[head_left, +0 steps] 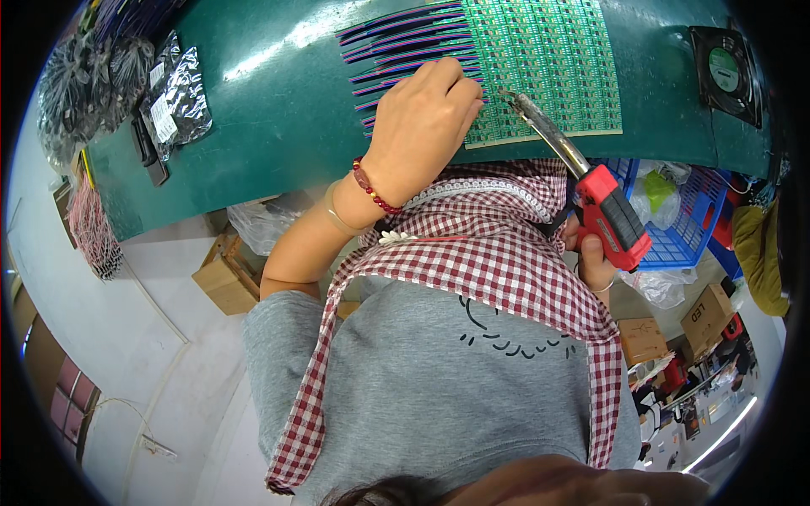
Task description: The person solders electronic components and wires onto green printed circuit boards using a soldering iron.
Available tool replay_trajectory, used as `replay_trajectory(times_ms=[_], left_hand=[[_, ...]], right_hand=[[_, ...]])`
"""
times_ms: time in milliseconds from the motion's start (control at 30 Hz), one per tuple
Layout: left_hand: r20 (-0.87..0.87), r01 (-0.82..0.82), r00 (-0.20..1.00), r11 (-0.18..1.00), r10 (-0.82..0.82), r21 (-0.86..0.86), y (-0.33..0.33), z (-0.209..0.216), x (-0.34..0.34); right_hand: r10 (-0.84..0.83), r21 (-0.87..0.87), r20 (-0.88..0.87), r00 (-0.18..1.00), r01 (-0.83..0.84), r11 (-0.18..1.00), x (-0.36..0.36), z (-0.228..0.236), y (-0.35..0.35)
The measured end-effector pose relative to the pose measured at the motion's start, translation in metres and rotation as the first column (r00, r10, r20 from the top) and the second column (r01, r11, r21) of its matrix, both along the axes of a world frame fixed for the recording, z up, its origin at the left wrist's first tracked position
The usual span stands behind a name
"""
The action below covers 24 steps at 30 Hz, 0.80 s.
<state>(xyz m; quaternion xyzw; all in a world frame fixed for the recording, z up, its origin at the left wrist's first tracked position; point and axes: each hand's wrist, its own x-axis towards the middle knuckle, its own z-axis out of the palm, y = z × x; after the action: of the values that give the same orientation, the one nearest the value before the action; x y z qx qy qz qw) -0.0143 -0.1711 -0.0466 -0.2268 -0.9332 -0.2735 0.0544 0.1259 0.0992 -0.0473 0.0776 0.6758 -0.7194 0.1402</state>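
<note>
A sheet of green circuit boards [547,72] lies on the green bench, with rows of thin dark wires [409,52] edged in pink and blue along its left side. My left hand [432,105] rests over the lower rows, fingers curled and closed on wires at the sheet's left edge; its fingertips are partly hidden. From the right, my right hand [593,260] grips a red and black soldering gun [609,212] by its handle. The gun's metal barrel slants up and left, and its tip is over the boards, just right of my left fingertips.
A black fan [726,74] stands at the bench's right. Clear plastic bags [179,105], a black-handled tool [148,152] and a hanging wire bundle [93,223] are at left. Blue baskets [675,240] and cardboard boxes [709,319] sit below the bench at right, another box [226,277] at left.
</note>
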Motion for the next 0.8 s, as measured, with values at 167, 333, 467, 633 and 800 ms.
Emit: replay_trajectory(times_ms=[167,333,467,633,800], left_hand=[[0.0,0.006,1.0,1.0,-0.006,-0.004,0.0,-0.002,0.0],[0.01,-0.002,1.0,1.0,0.002,0.002,-0.001,-0.001,0.0],[0.007,0.0,1.0,1.0,0.0,-0.001,0.0,-0.001,0.0],[-0.01,0.008,1.0,1.0,-0.008,-0.009,-0.001,-0.002,0.0],[-0.007,0.007,1.0,1.0,-0.007,-0.005,-0.001,-0.001,0.0]], right_hand=[[-0.022,-0.026,-0.016,1.0,0.021,0.999,0.001,0.001,0.0],[0.084,0.157,-0.057,0.995,-0.075,0.985,0.006,-0.012,0.011],[0.097,0.21,-0.078,0.992,-0.079,0.975,0.006,-0.015,0.011],[0.016,0.095,0.029,0.999,-0.019,0.995,0.006,-0.009,0.006],[0.019,0.129,-0.047,0.999,-0.013,0.992,0.001,-0.004,0.003]])
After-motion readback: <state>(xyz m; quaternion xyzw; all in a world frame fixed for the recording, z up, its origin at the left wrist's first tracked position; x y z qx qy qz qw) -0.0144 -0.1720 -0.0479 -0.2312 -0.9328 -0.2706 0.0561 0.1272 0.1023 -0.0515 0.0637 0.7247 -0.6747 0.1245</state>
